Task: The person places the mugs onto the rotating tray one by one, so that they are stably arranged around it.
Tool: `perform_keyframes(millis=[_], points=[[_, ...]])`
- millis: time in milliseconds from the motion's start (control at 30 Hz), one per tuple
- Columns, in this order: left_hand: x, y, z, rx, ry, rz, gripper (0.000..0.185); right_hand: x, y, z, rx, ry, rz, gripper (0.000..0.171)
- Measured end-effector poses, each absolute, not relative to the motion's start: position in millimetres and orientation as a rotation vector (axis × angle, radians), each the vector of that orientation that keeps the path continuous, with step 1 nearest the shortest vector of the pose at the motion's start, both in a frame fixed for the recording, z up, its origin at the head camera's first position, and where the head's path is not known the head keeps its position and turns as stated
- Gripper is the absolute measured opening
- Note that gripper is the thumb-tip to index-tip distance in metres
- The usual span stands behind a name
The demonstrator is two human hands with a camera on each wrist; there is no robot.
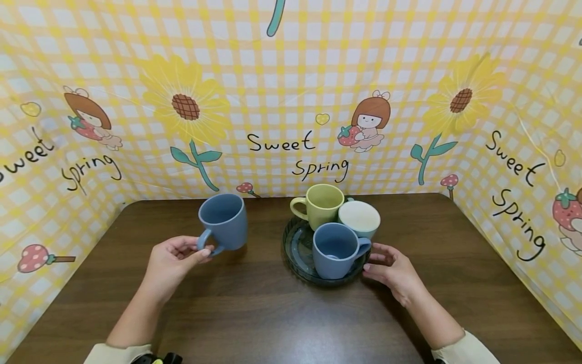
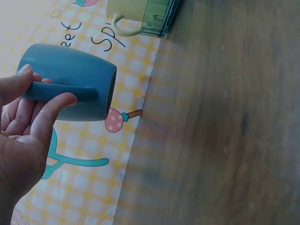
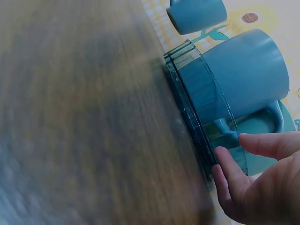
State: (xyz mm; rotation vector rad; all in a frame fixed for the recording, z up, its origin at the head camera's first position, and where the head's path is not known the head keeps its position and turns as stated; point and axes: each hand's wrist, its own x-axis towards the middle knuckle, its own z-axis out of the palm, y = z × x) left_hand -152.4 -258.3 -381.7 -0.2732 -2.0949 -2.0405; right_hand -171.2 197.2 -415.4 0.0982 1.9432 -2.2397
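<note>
My left hand [image 1: 200, 250] grips a blue mug [image 1: 224, 221] by its handle and holds it just above the table, left of the tray. In the left wrist view the thumb and fingers [image 2: 51, 105] close round the handle of this blue mug [image 2: 70, 82]. A dark glass tray [image 1: 291, 247] carries a yellow-green mug [image 1: 319, 205], a pale teal mug with a white inside [image 1: 360, 218] and a second blue mug [image 1: 335, 250]. My right hand [image 1: 373, 260] rests at the tray's right rim [image 3: 187, 93], with its fingertips [image 3: 225, 173] against the edge beside the second blue mug [image 3: 243, 75].
The brown wooden table [image 1: 273, 313] is walled on three sides by a yellow checked backdrop [image 1: 291, 101] with sunflowers and "Sweet Spring" lettering. The backdrop meets the table's far edge close behind the tray.
</note>
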Motion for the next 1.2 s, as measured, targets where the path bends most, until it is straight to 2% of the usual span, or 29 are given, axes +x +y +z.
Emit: perform_keyframes(millis=[367,533,800,1200], points=[[-154,-243,-376,-0.311,-2.114,-2.063,0.015,-168,195,-415,0.101,1.933,-2.228,0.063],[-155,-235,-374,-0.328,-2.13,-2.067,0.022,-168,194,-414,0.13,1.923,-2.225,0.06],[-159,-223,-370,-0.333,-2.178,-2.049,0.024,-170,200,-417,0.067,1.942,-2.238,0.066],[-168,-202,-371,-0.327,-2.231,-2.037,0.029,-172,196,-417,0.098,1.899,-2.289,0.061]])
